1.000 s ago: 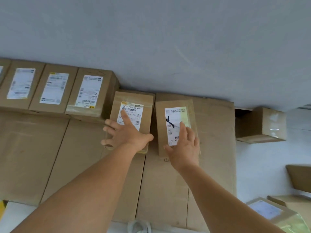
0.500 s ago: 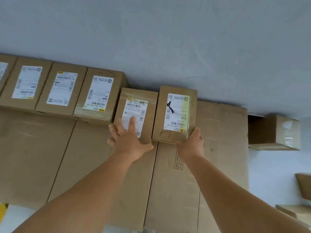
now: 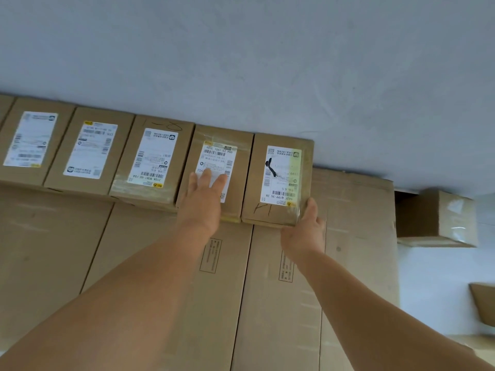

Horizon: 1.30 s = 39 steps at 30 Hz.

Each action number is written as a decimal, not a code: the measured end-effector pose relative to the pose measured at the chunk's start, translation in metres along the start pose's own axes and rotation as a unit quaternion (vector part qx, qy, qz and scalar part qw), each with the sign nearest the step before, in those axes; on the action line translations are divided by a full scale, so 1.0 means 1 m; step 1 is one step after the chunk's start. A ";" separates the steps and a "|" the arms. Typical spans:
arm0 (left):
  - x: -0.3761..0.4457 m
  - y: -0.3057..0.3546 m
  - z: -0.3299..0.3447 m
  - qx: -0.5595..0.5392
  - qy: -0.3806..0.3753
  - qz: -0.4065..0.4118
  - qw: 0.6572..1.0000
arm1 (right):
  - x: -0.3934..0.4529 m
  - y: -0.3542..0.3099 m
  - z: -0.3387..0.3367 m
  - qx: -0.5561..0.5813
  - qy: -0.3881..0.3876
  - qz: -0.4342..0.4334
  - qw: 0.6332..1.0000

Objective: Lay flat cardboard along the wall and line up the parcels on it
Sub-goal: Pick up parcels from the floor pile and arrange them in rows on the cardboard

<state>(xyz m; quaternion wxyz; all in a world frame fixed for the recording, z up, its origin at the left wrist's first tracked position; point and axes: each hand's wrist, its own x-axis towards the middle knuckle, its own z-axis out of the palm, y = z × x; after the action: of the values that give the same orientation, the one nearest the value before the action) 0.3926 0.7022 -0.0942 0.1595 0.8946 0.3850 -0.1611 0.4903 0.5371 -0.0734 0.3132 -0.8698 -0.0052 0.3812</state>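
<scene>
With the left hand (image 3: pixel 202 203) flat, fingers spread on the neighbouring parcel (image 3: pixel 218 170), the right hand (image 3: pixel 302 231) cups the last parcel (image 3: pixel 281 178) at its 5 o'clock corner, fingers hidden: best nudge it flush against the wall (image 3: pixel 267 62) on the flat cardboard (image 3: pixel 166 263).

Head camera, looking down-forward at wall (image 3: pixel 267 62), close over parcel row (image 3: pixel 150 159).

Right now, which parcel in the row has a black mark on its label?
The last parcel at the right end, with the right hand at its near corner. The other labels show only print.
</scene>
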 end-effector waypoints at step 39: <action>-0.294 0.463 0.171 -0.099 -0.235 0.158 0.954 | -0.111 0.396 -0.331 0.098 0.150 0.167 0.970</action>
<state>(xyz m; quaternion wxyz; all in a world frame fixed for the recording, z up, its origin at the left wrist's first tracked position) 0.5154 0.1429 -0.0525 0.3567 0.8604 0.2047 -0.3009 0.5410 0.0126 -0.0474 0.3255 -0.8707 0.2246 0.2923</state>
